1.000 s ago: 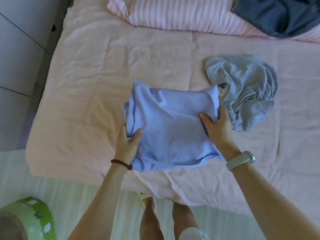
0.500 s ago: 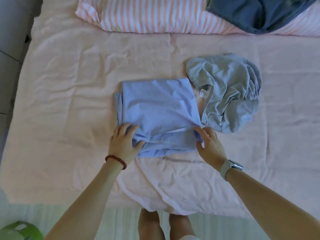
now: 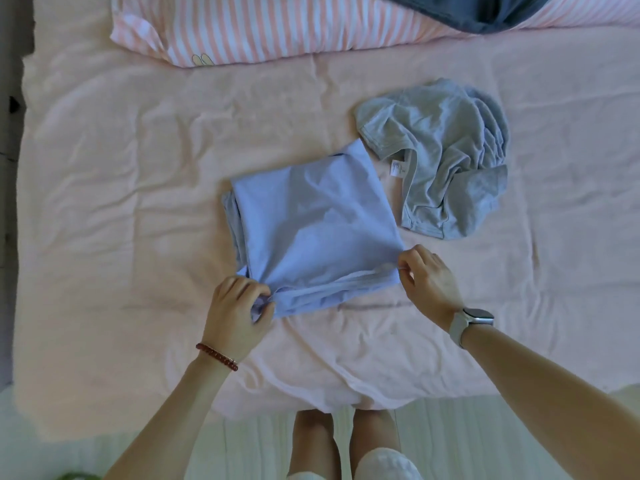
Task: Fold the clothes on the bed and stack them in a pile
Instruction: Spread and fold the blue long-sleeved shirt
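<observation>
A person's left hand (image 3: pixel 237 308) and right hand (image 3: pixel 427 277) each pinch a near corner of a folded light-blue garment (image 3: pixel 313 226) lying flat mid-bed (image 3: pixel 104 202). Just beside it, a crumpled grey T-shirt (image 3: pixel 446 157) waits; a dark garment (image 3: pixel 485 12) drapes the striped pillow (image 3: pixel 259 29).
</observation>
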